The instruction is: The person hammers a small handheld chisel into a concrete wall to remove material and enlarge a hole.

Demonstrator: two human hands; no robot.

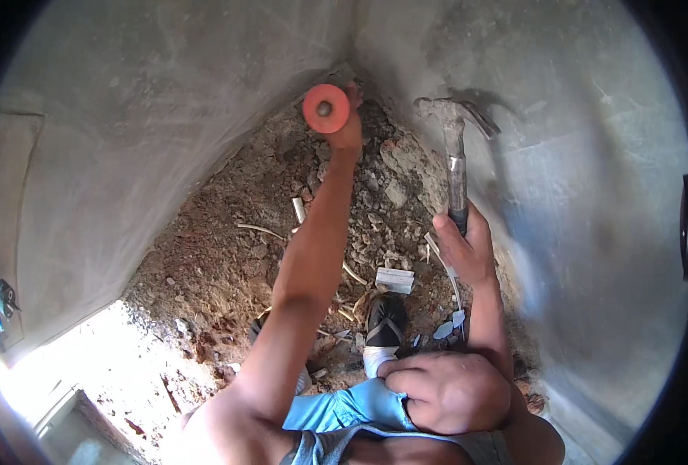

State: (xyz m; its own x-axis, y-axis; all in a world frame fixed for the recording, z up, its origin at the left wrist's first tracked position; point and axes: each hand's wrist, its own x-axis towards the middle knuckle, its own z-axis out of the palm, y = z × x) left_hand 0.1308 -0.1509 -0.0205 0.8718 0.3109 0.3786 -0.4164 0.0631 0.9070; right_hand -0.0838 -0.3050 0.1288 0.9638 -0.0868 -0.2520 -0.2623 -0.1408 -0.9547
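Note:
My left hand (pixel 348 125) reaches down into the corner of the walls. It is wrapped around a chisel (pixel 324 108) whose round red hand guard and metal striking end face up towards me; the guard hides most of the fingers and the tool's lower part. On the right, my right hand (pixel 467 244) grips the dark handle end of a claw hammer (pixel 455 151). The hammer is raised with its worn metal head upwards, its claw towards the right wall, apart from the chisel.
Grey plastered walls (pixel 146 99) meet at the corner. Broken rubble and soil (pixel 373 226) cover the ground between them, with pieces of pale cable (pixel 451 285) and a small white ribbed piece (pixel 395 280) near my shoe (pixel 386 319). Bright light falls at lower left.

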